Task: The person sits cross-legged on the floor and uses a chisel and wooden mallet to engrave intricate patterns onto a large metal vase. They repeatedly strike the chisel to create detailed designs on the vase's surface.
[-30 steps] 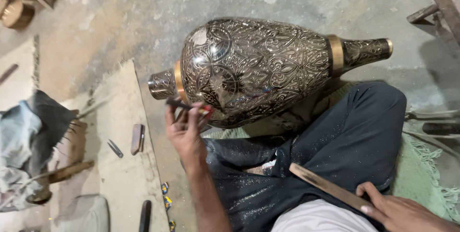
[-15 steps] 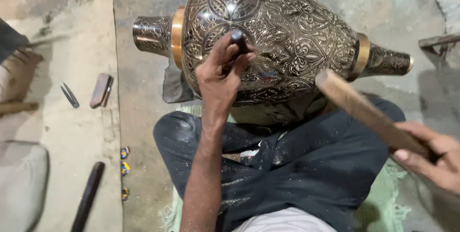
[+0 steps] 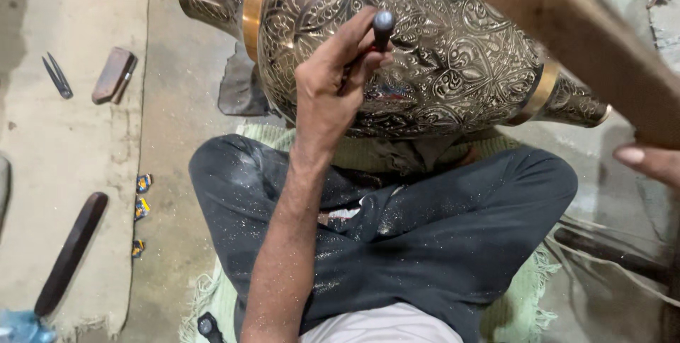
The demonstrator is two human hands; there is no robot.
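Left hand (image 3: pixel 329 92) pinching chisel (image 3: pixel 379 28) against engraved vase (image 3: pixel 439 53), right hand (image 3: pixel 648 162) gripping wooden mallet (image 3: pixel 567 31)

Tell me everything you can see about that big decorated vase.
The vase lies on its side across the seated person's lap, over dark trousers. It looks like dark metal, densely engraved with floral patterns, with plain golden bands by each narrow end. Its top is cut off by the picture's edge. The left hand presses a slim dark tool against its body.
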